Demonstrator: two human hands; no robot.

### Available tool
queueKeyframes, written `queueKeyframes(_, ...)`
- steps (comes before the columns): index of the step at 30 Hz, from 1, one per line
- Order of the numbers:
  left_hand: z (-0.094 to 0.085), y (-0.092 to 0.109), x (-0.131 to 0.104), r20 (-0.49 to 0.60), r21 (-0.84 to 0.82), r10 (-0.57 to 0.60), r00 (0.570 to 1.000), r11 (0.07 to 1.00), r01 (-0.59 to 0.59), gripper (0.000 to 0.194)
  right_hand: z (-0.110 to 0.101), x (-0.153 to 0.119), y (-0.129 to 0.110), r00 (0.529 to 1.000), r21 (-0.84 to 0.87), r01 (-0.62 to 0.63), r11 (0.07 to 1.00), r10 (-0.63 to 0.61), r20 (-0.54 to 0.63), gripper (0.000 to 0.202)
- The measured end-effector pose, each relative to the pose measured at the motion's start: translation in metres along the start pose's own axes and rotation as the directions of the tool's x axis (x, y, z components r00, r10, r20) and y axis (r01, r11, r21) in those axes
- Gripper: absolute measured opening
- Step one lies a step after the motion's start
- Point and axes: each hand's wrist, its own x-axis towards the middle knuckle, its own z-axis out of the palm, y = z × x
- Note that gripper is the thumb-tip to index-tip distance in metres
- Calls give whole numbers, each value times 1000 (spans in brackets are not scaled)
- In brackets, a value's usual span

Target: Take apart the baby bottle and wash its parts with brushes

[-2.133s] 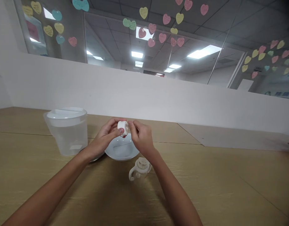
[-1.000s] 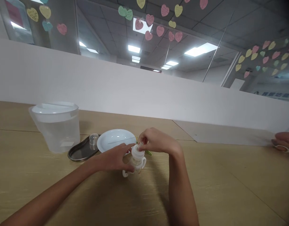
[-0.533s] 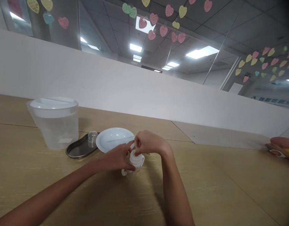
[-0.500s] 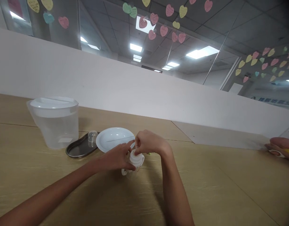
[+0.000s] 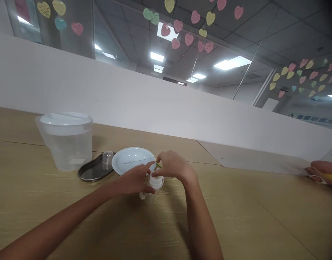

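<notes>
A small baby bottle (image 5: 156, 183) with a white collar and white side handles stands on the table in front of me. My left hand (image 5: 135, 179) is wrapped about its left side, thumb in front and fingers behind. Over the bottle's top, my right hand (image 5: 174, 167) has its thumb at the rim and its index finger raised apart from it. The rest of the right fingers are hidden. A small green thing (image 5: 158, 165) shows behind the right hand, too covered to name. Just behind my left hand lies a white oval bowl (image 5: 132, 153) with a thin dark line across it.
A lidded clear plastic pitcher (image 5: 71, 146) stands at the left. Beside it, a kidney-shaped metal tray (image 5: 91, 172) carries a clear domed cap (image 5: 108, 159). A pink and yellow object (image 5: 325, 168) sits at the far right edge. The white wall (image 5: 144, 104) runs behind the table.
The fingertips of my right hand have moved from a pinch at the bottle's top to apart and slightly higher. My left hand keeps its hold, and the view has shifted slightly.
</notes>
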Motion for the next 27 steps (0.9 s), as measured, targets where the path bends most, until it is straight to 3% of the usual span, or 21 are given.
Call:
queueKeyframes(5,-1,2,1,7,66,2,1000,998,-3,42,6,5,6,979,-26,195,980,-194,57,27)
queueKeyframes(16,-1,2,0,24,93,-5,1000,996,3,58,9,12,-4,995,-98,91,991,-86,52,14)
queueKeyframes(22,-2,6,1,42,117,-46,998,992,40,65,3,5,0,997,-125,72,990,-69,35,35)
queueKeyframes(27,-4,11,-2,34,136,-87,996,987,82,55,7,10,-1,984,-133,135,982,-118,131,39)
